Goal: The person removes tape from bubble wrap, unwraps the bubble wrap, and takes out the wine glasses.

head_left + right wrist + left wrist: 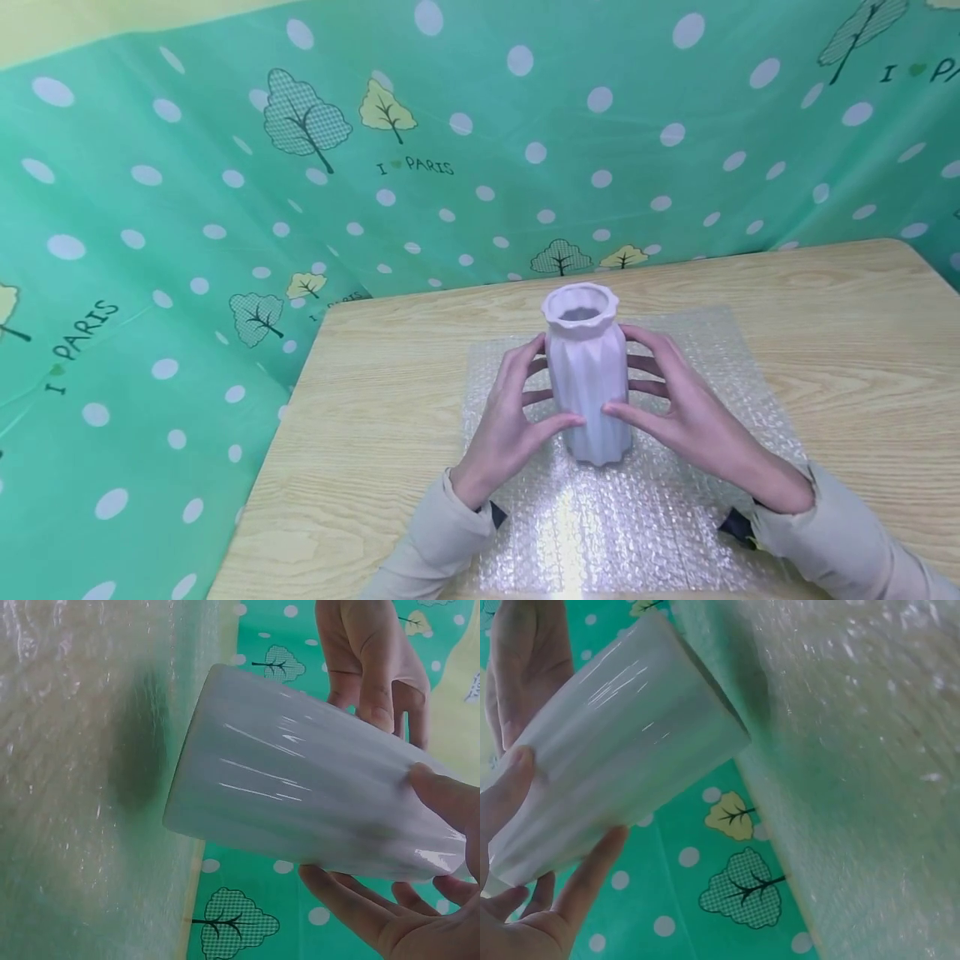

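A white ribbed vase [588, 375] with a wavy rim stands upright between my two hands, its open mouth tilted toward me in the head view. My left hand [510, 412] grips its left side, thumb across the front and fingers spread toward the back. From the right, my right hand [686, 404] holds it the same way, the two thumb tips close together low on the front. Both wrist views show the vase's base held above a sheet of bubble wrap [525, 550], with a dark shadow on the sheet below it.
The bubble wrap lies flat on a light wood-grain table [352, 433]. Behind and left of the table hangs a green cloth [450, 108] with white dots and printed trees. A dark strap [738, 527] shows beside the right sleeve.
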A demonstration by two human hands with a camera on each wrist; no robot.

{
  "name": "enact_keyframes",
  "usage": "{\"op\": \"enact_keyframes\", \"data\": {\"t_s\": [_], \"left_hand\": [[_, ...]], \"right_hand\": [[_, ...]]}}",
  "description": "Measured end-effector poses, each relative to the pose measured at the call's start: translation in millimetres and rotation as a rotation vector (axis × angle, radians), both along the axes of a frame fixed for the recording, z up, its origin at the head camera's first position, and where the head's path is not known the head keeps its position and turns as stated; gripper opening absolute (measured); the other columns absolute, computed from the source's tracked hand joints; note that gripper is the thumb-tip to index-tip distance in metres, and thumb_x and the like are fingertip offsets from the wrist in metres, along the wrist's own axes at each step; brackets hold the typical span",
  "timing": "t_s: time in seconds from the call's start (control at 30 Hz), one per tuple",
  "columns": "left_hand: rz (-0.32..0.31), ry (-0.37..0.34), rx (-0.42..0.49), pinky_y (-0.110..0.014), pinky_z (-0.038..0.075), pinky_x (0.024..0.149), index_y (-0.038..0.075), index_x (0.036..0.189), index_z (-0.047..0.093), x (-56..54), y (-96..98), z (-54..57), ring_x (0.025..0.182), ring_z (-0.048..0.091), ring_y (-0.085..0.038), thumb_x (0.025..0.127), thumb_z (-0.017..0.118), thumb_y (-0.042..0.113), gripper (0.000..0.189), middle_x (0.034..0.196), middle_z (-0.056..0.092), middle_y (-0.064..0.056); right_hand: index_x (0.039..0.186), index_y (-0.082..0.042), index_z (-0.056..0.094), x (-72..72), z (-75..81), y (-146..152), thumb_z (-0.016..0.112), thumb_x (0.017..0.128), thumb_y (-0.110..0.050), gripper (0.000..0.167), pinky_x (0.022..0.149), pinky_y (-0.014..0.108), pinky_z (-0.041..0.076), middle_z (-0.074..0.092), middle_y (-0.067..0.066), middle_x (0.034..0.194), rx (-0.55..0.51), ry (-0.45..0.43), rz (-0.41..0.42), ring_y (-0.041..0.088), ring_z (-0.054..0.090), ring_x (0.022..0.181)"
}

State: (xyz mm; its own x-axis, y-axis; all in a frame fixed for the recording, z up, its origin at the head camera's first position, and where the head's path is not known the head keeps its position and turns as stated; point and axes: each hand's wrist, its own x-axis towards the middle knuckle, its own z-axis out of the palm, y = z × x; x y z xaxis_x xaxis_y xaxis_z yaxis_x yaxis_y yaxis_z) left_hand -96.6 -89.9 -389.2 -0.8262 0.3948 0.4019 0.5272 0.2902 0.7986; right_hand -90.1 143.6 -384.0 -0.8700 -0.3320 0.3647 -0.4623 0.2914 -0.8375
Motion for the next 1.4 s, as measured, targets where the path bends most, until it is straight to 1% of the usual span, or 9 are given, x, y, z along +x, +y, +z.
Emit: {"op": "enact_keyframes", "data": {"t_s": [0.23, 0.47, 0.63, 0.83, 0.97, 1.13, 1.3, 1.4], "left_hand": [[0.008, 0.067, -0.007, -0.025, 0.056, 0.092, 0.01, 0.153, 0.027, 0.1, 1.3, -1.5, 0.127, 0.052, -0.03, 0.073, 0.085, 0.008, 0.099, 0.14, 0.039, -0.015], [-0.02, 0.092, -0.018, -0.026, 0.053, 0.096, 0.011, 0.153, 0.023, -2.1, 2.7, -5.4, 0.131, 0.049, -0.03, 0.078, 0.081, 0.007, 0.095, 0.141, 0.036, -0.016], [-0.03, 0.11, -0.015, -0.026, 0.052, 0.098, 0.01, 0.153, 0.023, -3.9, 4.5, -7.7, 0.132, 0.048, -0.029, 0.078, 0.08, 0.004, 0.094, 0.141, 0.036, -0.017], [-0.033, 0.116, -0.023, -0.026, 0.051, 0.101, 0.009, 0.151, 0.025, -4.9, 6.6, -10.4, 0.134, 0.047, -0.028, 0.077, 0.08, 0.001, 0.092, 0.141, 0.036, -0.017], [-0.038, 0.119, -0.027, -0.027, 0.05, 0.101, 0.008, 0.151, 0.026, -6.4, 7.7, -13.0, 0.135, 0.046, -0.028, 0.078, 0.079, 0.001, 0.09, 0.142, 0.036, -0.017], [-0.035, 0.112, -0.028, -0.026, 0.05, 0.102, 0.008, 0.149, 0.027, -6.9, 7.4, -13.9, 0.134, 0.046, -0.027, 0.079, 0.079, 0.002, 0.088, 0.142, 0.037, -0.016], [-0.04, 0.097, -0.024, -0.026, 0.05, 0.102, 0.008, 0.147, 0.029, -7.0, 6.7, -14.1, 0.134, 0.046, -0.026, 0.076, 0.081, 0.0, 0.088, 0.141, 0.038, -0.015], [-0.044, 0.093, -0.027, -0.026, 0.05, 0.102, 0.008, 0.146, 0.029, -7.5, 6.4, -14.0, 0.133, 0.046, -0.026, 0.075, 0.082, -0.001, 0.089, 0.141, 0.039, -0.015]], "right_hand": [[0.152, -0.014, 0.029, -1.6, -0.3, 0, 0.081, 0.076, 0.004, 0.094, 0.095, 0.021, 0.052, 0.036, 0.015, 0.149, -0.017, 0.041, 0.02, 0.039, 0.054, 0.124], [0.149, -0.007, 0.03, -4.1, -3.4, 1, 0.083, 0.071, 0.008, 0.095, 0.097, 0.023, 0.051, 0.037, 0.015, 0.148, -0.035, 0.08, 0.017, 0.039, 0.054, 0.124], [0.148, -0.006, 0.032, -5.3, -5.2, 1, 0.083, 0.071, 0.009, 0.093, 0.097, 0.02, 0.05, 0.037, 0.015, 0.147, -0.048, 0.092, 0.009, 0.042, 0.053, 0.123], [0.147, -0.004, 0.03, -6.9, -7.4, 3, 0.083, 0.069, 0.011, 0.095, 0.098, 0.02, 0.049, 0.036, 0.015, 0.148, -0.039, 0.102, 0.017, 0.041, 0.053, 0.124], [0.146, -0.001, 0.029, -8.6, -9.6, 5, 0.084, 0.068, 0.012, 0.095, 0.098, 0.019, 0.049, 0.036, 0.016, 0.148, -0.025, 0.102, 0.019, 0.042, 0.052, 0.123], [0.144, 0.001, 0.029, -9.6, -10.4, 7, 0.084, 0.069, 0.009, 0.093, 0.097, 0.017, 0.049, 0.037, 0.017, 0.146, -0.018, 0.076, 0.014, 0.041, 0.052, 0.122], [0.143, 0.002, 0.029, -9.3, -10.9, 9, 0.085, 0.069, 0.007, 0.093, 0.096, 0.017, 0.049, 0.038, 0.019, 0.144, -0.008, 0.052, 0.013, 0.041, 0.052, 0.122], [0.144, 0.001, 0.028, -10.1, -12.1, 10, 0.085, 0.069, 0.007, 0.094, 0.097, 0.016, 0.048, 0.039, 0.018, 0.144, 0.006, 0.04, 0.016, 0.037, 0.052, 0.122]]}}
